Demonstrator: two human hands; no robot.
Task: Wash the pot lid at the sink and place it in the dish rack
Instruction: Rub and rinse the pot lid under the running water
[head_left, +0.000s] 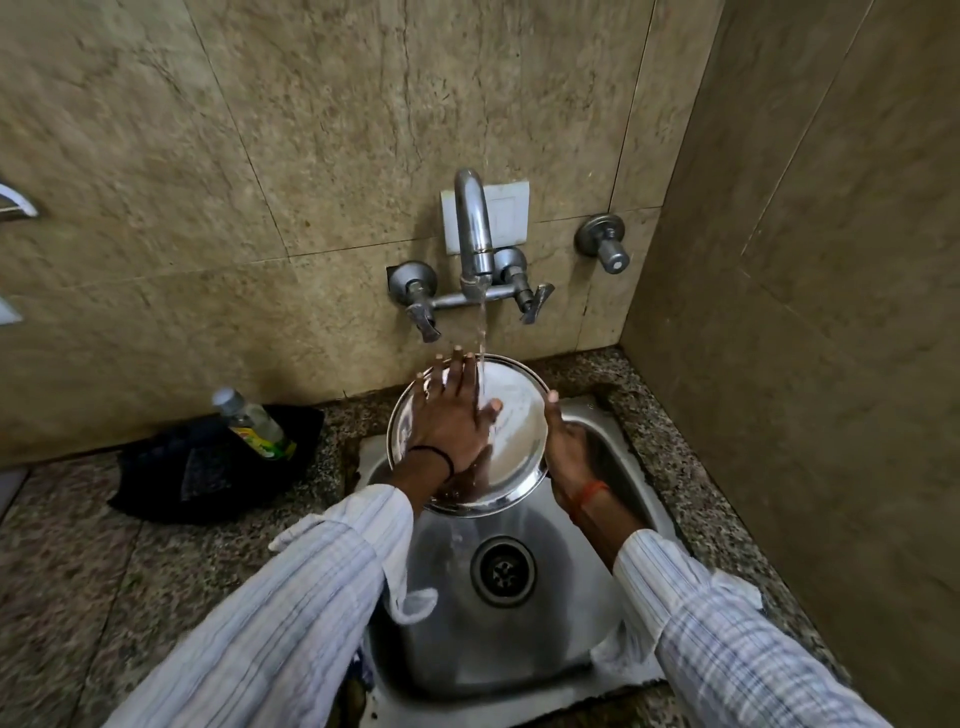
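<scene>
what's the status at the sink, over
Left hand flat on lid, rubbing face. Right hand in grip on lid's right rim. Lid tilted over sink, tap running onto it. Nothing in the way; rack not in view.

Pot lid (511, 415) held tilted over sink (571, 623) under running tap (474, 228). Left hand (447, 415) flat on lid face, fingers straight. Right hand (563, 441) gripping right rim.

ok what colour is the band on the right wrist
Orange, on the right hand's wrist band; seen in the head view.
</scene>
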